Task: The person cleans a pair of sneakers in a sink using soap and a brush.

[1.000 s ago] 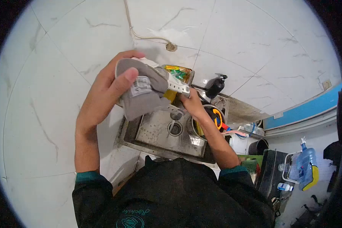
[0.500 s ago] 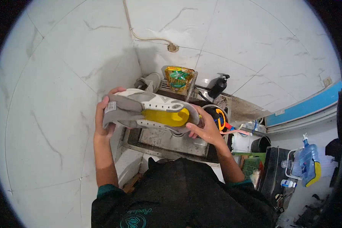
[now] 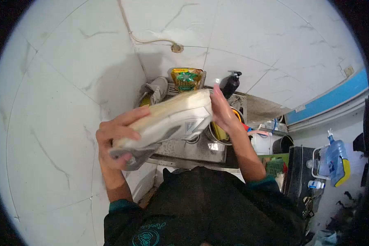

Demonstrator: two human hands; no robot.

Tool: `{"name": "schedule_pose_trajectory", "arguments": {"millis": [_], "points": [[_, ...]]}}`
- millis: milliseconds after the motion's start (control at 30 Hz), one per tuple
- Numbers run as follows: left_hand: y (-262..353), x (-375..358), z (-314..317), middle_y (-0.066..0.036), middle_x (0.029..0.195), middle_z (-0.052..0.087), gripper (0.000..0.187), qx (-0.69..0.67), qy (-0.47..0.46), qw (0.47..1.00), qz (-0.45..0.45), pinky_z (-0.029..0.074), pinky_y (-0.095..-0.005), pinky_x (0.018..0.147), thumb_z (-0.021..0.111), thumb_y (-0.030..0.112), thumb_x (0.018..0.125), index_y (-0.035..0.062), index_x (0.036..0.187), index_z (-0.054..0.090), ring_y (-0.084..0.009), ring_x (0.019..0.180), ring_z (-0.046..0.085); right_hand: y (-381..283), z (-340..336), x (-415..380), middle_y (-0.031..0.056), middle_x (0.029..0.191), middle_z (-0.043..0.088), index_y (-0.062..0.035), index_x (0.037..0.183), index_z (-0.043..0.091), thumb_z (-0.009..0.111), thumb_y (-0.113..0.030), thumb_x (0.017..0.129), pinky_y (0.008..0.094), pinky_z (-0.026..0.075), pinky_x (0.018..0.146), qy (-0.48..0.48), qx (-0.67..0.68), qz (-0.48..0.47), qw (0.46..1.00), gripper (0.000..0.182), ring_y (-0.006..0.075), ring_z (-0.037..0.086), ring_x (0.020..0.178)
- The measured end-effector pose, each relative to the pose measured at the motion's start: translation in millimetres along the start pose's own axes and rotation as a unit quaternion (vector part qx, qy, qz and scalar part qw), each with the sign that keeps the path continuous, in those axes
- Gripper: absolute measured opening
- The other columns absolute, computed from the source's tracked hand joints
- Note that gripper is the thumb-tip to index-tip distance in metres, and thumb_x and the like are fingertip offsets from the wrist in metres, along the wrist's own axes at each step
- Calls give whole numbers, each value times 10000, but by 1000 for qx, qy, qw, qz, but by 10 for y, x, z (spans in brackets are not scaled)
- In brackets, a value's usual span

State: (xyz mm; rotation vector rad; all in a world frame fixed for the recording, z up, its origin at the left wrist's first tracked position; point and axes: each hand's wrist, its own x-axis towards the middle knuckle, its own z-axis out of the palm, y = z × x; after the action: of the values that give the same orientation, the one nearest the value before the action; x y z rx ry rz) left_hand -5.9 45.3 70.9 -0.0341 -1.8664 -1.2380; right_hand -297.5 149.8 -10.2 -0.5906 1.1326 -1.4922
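A white and grey sneaker is held tilted on its side over the sink, its pale sole edge turned up and blurred by motion. My left hand wraps round its left end, near the grey fabric part. At the other end, my right hand is upright with fingers stretched out, its palm side against or very close to the shoe. Another grey-white shoe rests behind the sink at the left, beside a gold and green detergent pouch.
A black pump bottle stands at the back. Right of the sink is a container with yellow items. Farther right are a black bucket, a green basket and a blue water bottle. Tiled wall borders the left.
The sneaker has turned from showing its opening and yellow inside to showing its side and sole edge. My right hand has opened from its grip on the right end.
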Motion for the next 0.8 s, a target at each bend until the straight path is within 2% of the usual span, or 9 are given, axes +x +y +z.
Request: {"name": "schedule_pose_trajectory", "arguments": {"millis": [33,133,233,333,433,533,633,733,800], "points": [[19,121,-15,-243,1123,664,425,50,-72,993,75,496,-469,839,710,263,518,112,915,730,-393,1076,632,-11,148,93,134,1179,592,-52,1379,411,436,-646,921,362,502,881,29,19,-16,999,750,219,608,1031],[381,363,122,-182,1107,687,452,204,-133,963,114,493,-457,829,671,223,417,176,859,756,-413,1056,635,-229,504,199,148,1104,630,-13,1279,511,434,-630,927,371,464,938,-12,98,-33,995,714,244,615,1012],[542,514,103,-136,1084,704,484,258,-138,951,97,489,-447,842,647,221,371,209,842,759,-399,1043,643,-186,595,431,182,1130,637,23,1181,584,402,-651,915,369,465,948,14,117,-83,990,747,257,619,1036],[460,604,57,-124,1049,715,505,237,-108,958,121,489,-441,834,627,238,351,222,838,758,-385,1035,650,-107,519,738,175,1067,652,31,1128,590,399,-562,904,369,481,903,59,132,-129,981,662,276,631,984],[439,642,58,-187,999,712,283,246,-106,955,125,456,-518,921,640,464,703,202,784,713,-449,1012,649,-87,520,850,165,980,646,-7,1025,586,374,-528,890,375,494,858,99,139,-173,970,579,277,632,924],[481,635,83,-187,1008,710,287,265,-112,950,120,457,-514,927,638,476,699,215,796,707,-446,1017,648,-47,467,944,157,942,636,-31,986,566,382,-536,883,381,498,838,109,145,-216,959,547,274,629,891],[422,632,85,-95,1030,724,470,242,-105,955,134,506,-424,802,623,288,338,230,788,746,-357,1032,658,-66,448,872,154,934,630,-40,983,552,390,-530,880,382,501,818,90,160,-207,961,526,272,625,871],[415,642,78,-90,1030,725,462,248,-118,952,134,507,-427,804,625,295,352,236,794,748,-355,1031,659,-60,455,823,155,934,631,-36,986,555,395,-528,877,381,501,807,109,181,-197,957,529,274,626,859],[423,635,86,-148,1019,716,313,243,-128,953,127,479,-480,877,642,432,584,229,807,724,-416,1024,650,-78,485,790,155,924,631,-35,976,560,395,-533,875,382,501,803,139,192,-201,950,534,277,626,846]]}}
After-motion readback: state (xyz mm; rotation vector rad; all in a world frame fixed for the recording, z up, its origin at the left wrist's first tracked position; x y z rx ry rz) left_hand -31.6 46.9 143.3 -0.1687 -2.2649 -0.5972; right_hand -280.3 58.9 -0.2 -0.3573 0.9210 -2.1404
